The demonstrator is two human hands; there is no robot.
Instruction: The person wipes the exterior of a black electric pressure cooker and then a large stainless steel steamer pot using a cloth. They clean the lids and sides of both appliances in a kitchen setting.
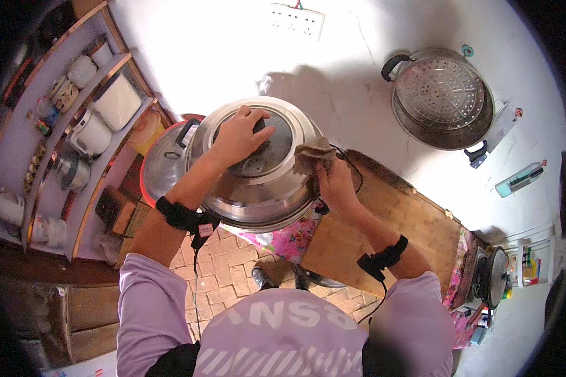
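Observation:
A large domed stainless-steel pot lid (259, 198) with a dark glass centre (280, 129) is in front of me. My left hand (240, 134) lies over its top, fingers curled around the black knob (259, 125), which is partly hidden. In my right hand (337, 181) a crumpled brown cloth (311, 155) is bunched against the right side of the lid. Below the lid only a metal rim shows, so I cannot tell much of the vessel under it.
Left of the lid is a metal pan (162, 162) with a red rim. Shelves (115, 66) of kitchenware stand further left. A wooden board (344, 249) lies at right. On the wall hang a perforated steamer tray (436, 94), a cleaver (493, 132) and a power strip (297, 21).

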